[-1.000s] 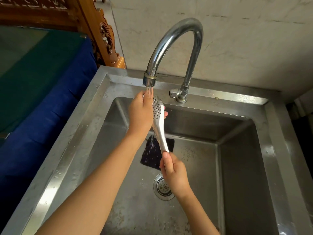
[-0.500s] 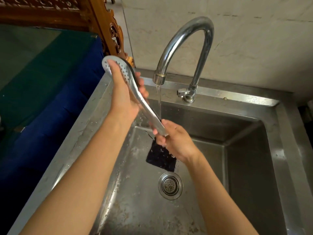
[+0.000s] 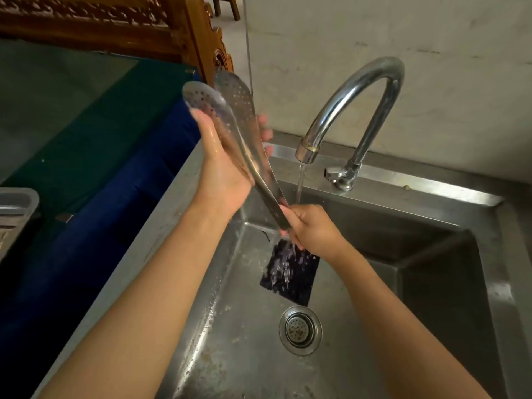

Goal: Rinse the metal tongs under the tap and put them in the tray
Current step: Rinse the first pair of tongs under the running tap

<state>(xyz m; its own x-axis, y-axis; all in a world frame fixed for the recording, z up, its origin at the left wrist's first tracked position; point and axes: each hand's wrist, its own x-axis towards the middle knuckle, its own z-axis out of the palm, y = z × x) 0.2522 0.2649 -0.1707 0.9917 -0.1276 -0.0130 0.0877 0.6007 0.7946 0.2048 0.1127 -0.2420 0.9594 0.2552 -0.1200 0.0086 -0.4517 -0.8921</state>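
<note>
The metal tongs (image 3: 244, 133) have two perforated spoon-shaped ends, now slightly apart, raised above the sink's left rim. My left hand (image 3: 224, 168) wraps the tongs just below the perforated ends. My right hand (image 3: 311, 228) grips the hinge end, lower and over the basin. The curved chrome tap (image 3: 354, 90) runs a thin stream of water just right of the tongs, not on them. A grey tray (image 3: 14, 208) shows at the far left edge, partly cut off.
The steel sink (image 3: 374, 177) has a drain strainer (image 3: 300, 329) and a dark mat (image 3: 290, 272) on its floor, splashed by water. A blue and green cloth (image 3: 100, 168) covers the table on the left, with carved wooden furniture (image 3: 172, 30) behind it.
The tongs left the water stream and swung up and left above the sink rim. Their two ends have parted. The view shifted left, bringing the grey tray into sight.
</note>
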